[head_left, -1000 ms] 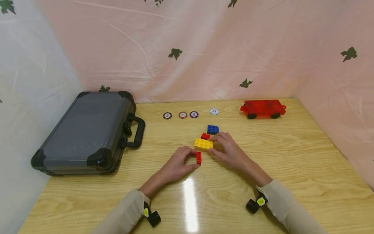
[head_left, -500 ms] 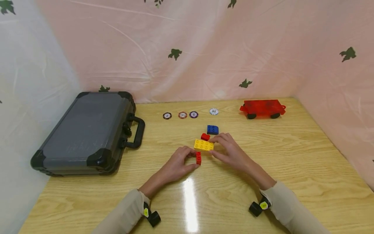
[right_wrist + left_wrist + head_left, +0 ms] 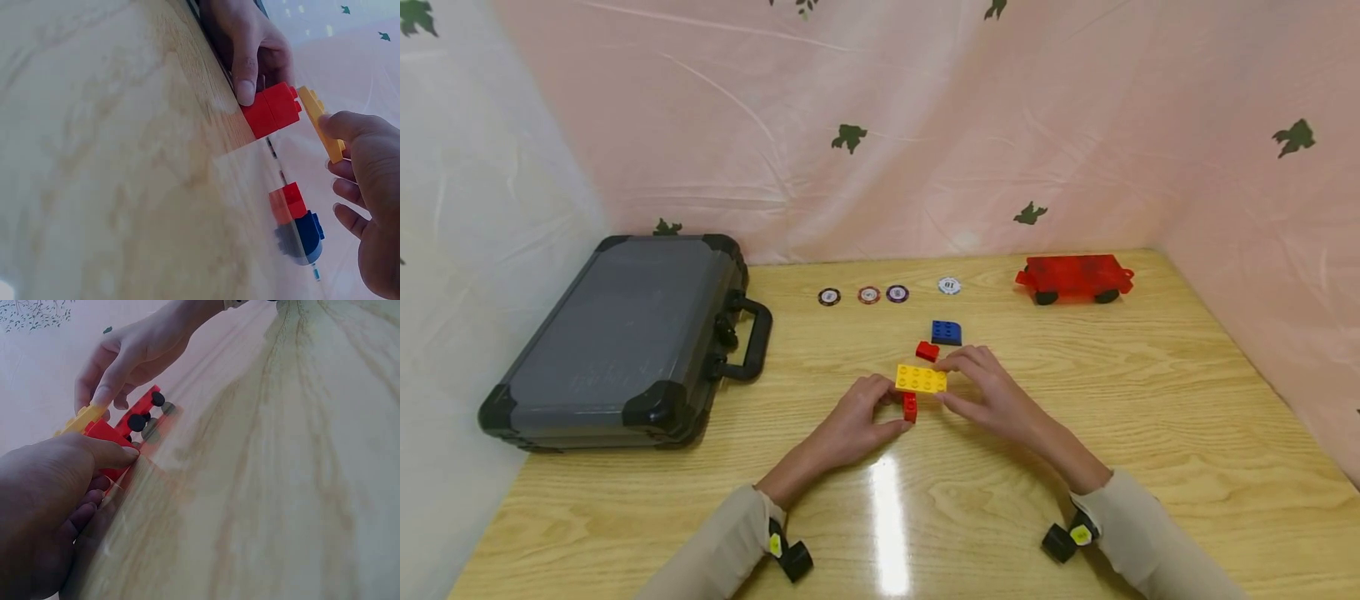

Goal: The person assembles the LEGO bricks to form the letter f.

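On the table, my left hand point(image 3: 856, 427) grips a red toy brick stack point(image 3: 910, 410) between thumb and fingers; a seam across it in the right wrist view suggests two bricks, studs facing up. My right hand point(image 3: 992, 396) pinches the right end of a flat yellow eight-stud brick point(image 3: 920, 379). That yellow brick point(image 3: 320, 128) is held just above the red studs, with a narrow gap in the right wrist view. From the head it covers the far part of the red stack. Just beyond lie a small red brick point(image 3: 927, 351) and a blue brick point(image 3: 946, 332).
A grey hard case point(image 3: 617, 333) with a black handle point(image 3: 758, 342) occupies the left side. Several poker chips line the back, among them a white one point(image 3: 950, 286) and a purple one point(image 3: 897, 293). A red wheeled toy wagon point(image 3: 1075, 278) stands at the back right.
My right hand has brought the yellow brick nearer to me and slightly left, over the far part of the red stack. My left hand has stayed still.
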`<state>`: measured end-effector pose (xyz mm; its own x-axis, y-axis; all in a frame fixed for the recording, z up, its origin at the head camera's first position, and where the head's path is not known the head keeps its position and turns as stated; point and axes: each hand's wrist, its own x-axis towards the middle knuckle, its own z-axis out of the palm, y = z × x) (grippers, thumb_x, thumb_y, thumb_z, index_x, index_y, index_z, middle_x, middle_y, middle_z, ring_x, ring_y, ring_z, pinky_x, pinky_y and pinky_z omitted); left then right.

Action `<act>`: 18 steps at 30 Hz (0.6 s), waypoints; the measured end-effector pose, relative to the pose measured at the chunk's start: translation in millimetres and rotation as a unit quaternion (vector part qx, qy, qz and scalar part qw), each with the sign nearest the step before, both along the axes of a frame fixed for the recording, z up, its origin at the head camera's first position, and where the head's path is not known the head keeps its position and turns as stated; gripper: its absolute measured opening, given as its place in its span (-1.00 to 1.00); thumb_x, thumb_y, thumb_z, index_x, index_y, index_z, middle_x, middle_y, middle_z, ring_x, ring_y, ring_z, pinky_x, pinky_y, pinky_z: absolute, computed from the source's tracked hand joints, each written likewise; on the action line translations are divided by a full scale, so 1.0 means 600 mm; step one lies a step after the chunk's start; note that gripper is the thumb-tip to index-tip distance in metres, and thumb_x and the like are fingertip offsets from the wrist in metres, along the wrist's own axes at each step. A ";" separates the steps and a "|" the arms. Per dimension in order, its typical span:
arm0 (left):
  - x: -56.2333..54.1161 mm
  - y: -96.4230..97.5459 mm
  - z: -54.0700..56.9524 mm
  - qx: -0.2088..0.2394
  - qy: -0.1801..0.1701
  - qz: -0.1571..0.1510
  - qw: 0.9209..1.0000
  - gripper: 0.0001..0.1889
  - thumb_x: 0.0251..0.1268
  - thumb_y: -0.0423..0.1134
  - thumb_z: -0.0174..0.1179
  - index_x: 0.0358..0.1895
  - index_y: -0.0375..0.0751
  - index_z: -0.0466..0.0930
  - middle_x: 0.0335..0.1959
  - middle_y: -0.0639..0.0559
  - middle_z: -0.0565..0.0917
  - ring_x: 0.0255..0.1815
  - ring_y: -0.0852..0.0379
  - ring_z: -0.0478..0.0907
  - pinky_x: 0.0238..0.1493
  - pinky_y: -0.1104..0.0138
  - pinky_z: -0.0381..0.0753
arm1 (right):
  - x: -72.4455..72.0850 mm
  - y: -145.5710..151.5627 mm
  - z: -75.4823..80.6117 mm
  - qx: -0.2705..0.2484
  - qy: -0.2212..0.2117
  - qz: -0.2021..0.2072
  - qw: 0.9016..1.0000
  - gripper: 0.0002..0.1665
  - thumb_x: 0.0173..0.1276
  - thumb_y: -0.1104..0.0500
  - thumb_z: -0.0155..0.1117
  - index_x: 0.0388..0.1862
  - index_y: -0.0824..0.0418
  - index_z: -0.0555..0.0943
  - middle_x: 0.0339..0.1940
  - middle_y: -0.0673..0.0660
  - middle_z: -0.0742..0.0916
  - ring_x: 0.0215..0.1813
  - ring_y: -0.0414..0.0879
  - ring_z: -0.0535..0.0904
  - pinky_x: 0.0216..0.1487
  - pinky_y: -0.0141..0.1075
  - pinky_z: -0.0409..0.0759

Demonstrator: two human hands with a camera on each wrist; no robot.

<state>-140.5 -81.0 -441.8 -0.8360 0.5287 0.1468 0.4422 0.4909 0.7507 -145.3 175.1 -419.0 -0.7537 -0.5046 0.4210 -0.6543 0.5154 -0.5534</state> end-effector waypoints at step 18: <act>0.000 0.000 -0.002 -0.004 0.005 -0.001 1.000 -0.67 0.31 -0.23 0.45 0.04 -0.23 0.60 -0.15 0.06 0.53 -0.10 0.06 0.38 -0.09 0.19 0.41 | 0.008 0.003 -0.005 -0.008 -0.044 0.039 0.998 -0.57 0.30 0.30 0.53 0.12 0.21 0.65 0.16 0.07 0.63 0.15 -0.04 0.51 0.17 0.00 0.58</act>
<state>-140.6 -81.2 -443.1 -0.8338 0.5308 0.1518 0.4507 0.4956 0.7424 -140.8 176.7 -421.9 -0.7469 -0.5573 0.3626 -0.6402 0.4553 -0.6187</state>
